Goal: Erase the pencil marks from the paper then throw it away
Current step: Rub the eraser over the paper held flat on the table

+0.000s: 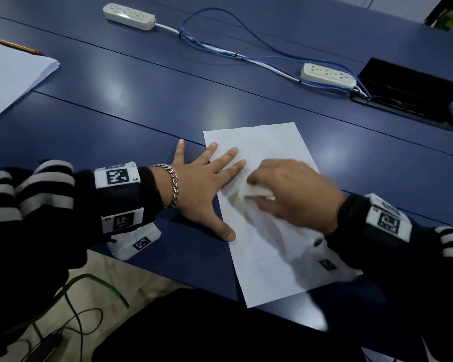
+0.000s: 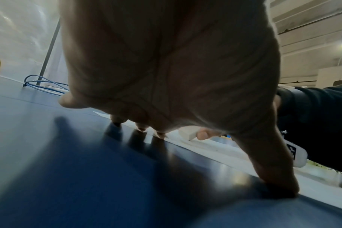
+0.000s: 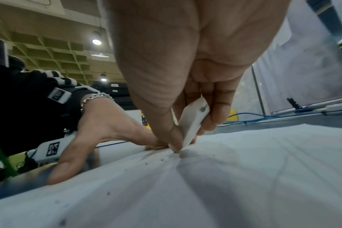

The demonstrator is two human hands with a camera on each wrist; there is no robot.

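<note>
Your left hand (image 1: 198, 186) lies flat, fingers (image 1: 229, 155) spread, pinning the paper (image 1: 270, 257) to the table (image 1: 141, 100). At its 3 o'clock, your right hand (image 1: 296, 194) pinches the eraser (image 3: 193, 121) against the sheet. The right wrist view alone shows dark crumbs (image 3: 162, 159) beside the eraser's tip.

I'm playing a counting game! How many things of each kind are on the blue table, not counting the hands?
Power strips: 2
Loose paper sheets: 1
Paper stacks: 1
Pencils: 1
Erasers: 1, held by the right hand
Blue cable bundles: 1
Total: 7
</note>
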